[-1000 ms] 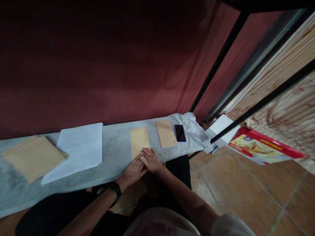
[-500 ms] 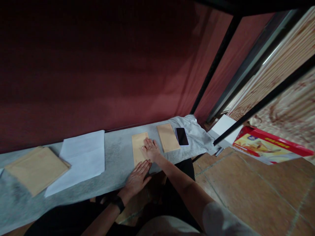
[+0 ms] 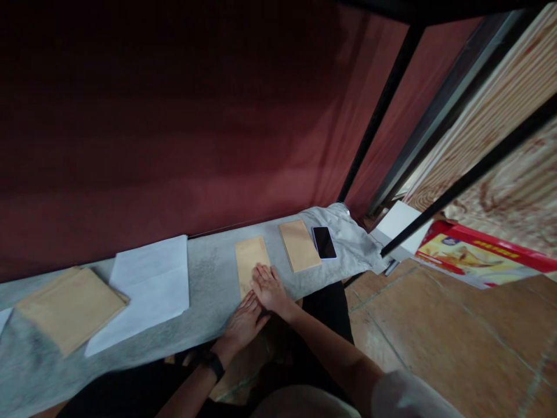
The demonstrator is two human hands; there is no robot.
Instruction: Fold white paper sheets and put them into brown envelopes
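A tan paper envelope (image 3: 251,253) lies flat on the grey cloth-covered table (image 3: 213,273) in front of me. My right hand (image 3: 267,288) rests flat on its near part, fingers stretched out and pointing away from me. Beside it, my left hand (image 3: 244,321) lies with extended fingers at the envelope's near edge, the fingertips of the two hands meeting. Neither hand grips anything. The envelope's near right corner is hidden under my hands. A stack of similar tan envelopes (image 3: 300,246) sits just to the right.
A phone (image 3: 324,242) with a dark screen lies right of the stack. On the left are white paper sheets (image 3: 159,284), partly under larger tan envelopes (image 3: 73,305). Past the table's right end, black metal bars (image 3: 383,116) slant near a red and yellow box (image 3: 478,255).
My right hand has slid down the envelope toward me, against my left hand, uncovering more of the envelope's upper part. The whole view has shifted slightly.
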